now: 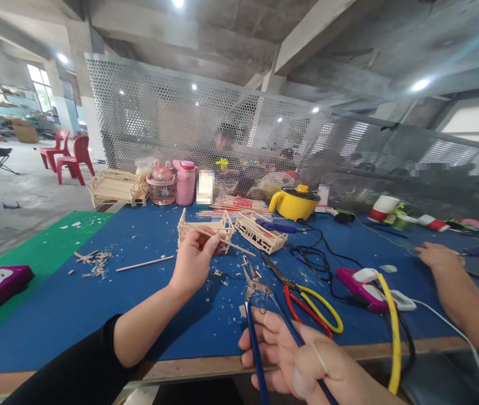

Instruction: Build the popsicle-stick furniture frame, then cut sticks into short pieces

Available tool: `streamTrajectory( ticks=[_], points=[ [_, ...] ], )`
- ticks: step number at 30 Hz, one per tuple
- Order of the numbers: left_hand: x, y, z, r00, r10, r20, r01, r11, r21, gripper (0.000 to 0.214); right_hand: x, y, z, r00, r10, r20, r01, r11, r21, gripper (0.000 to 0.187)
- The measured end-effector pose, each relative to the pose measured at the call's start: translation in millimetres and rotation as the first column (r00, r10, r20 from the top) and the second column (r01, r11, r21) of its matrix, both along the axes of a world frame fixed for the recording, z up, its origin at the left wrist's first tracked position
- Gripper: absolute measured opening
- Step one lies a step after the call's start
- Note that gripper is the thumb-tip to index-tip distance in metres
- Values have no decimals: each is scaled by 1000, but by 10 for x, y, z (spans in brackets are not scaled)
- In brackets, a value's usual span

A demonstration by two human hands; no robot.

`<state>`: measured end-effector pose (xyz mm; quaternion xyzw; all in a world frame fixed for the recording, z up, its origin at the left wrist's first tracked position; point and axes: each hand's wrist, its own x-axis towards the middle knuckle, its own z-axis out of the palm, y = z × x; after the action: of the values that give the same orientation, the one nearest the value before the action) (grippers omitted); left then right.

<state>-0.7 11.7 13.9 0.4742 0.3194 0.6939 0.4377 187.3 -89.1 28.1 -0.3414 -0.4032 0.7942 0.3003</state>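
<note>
My left hand (196,257) pinches a thin wooden stick (242,248) that slants down to the right. Behind the hand stands a small frame of glued wooden sticks (185,225), partly hidden by it. A second wooden stick model (265,235) lies to its right. My right hand (284,354), palm turned up, holds blue-handled cutting pliers (258,292), their handles spread and jaws parted. Scissors with red and yellow handles (302,298) lie just beyond that hand. A loose stick (144,264) rests left of my left hand.
Wood offcuts (94,262) lie on the blue tabletop (121,315). A blue glue gun (279,226), a yellow pot (294,203), a pink bottle (185,183) and a purple power strip (361,287) stand around. A co-worker's arm (454,287) reaches in at right. A perforated metal screen (155,118) rises behind.
</note>
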Motion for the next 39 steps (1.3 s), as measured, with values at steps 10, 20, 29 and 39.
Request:
streamTrajectory(
  ticks=[10,20,29,39],
  points=[
    [29,-50,-6,997,-2,-80,3,1000,8,27,-123,238,29,974,-164,157,157,986,57,54],
    [3,-69,17,999,-5,-43,4,1000,-9,25,-139,362,46,932,-250,261,224,966,127,35],
    [18,-91,18,986,-107,-126,103,994,-38,25,-107,418,29,931,-257,260,222,963,155,38],
    [-776,2,441,731,-549,-405,503,835,-224,72,163,499,84,614,-449,649,-126,756,642,32]
  ],
)
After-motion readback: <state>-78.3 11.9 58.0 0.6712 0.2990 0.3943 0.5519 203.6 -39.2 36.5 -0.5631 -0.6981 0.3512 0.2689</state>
